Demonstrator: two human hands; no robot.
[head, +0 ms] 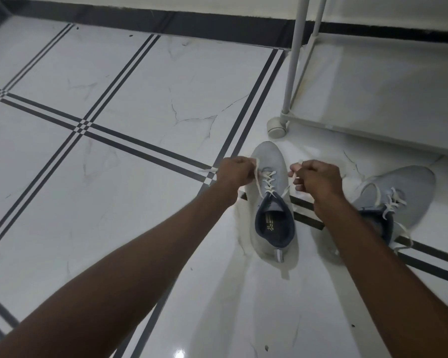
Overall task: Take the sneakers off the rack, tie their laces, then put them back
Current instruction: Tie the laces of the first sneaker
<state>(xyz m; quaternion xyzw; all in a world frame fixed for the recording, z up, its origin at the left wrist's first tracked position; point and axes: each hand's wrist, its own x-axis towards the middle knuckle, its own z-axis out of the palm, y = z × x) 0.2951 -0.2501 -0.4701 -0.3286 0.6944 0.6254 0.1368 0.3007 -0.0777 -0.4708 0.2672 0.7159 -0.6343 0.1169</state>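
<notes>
Left hand (234, 173), out over the tiled floor (130, 104): fingers clenched around one end of the white lace (269, 180), drawing it out to the left of the shoe.

Centre: grey sneaker (270, 202) flat on the floor, toe pointing away, heel toward the person. Lace crossings sit over the tongue, no bow yet.

Right hand (314, 178), just right of that sneaker: fingers pinched shut on the other lace end, pulling the opposite way.

Further right: second sneaker (388, 202) on the floor, partly behind the right forearm, its lace lying slack (untied, by the look of it).

Far right and up: white rack (373, 99) on a castor, shelf bare where visible.

Judgement: first shoe being tightened, most of the task left. Risks: uneven pull sliding the light shoe on glossy tile; a short end slipping from the fingers; a loose first cross letting the knot go slack.
</notes>
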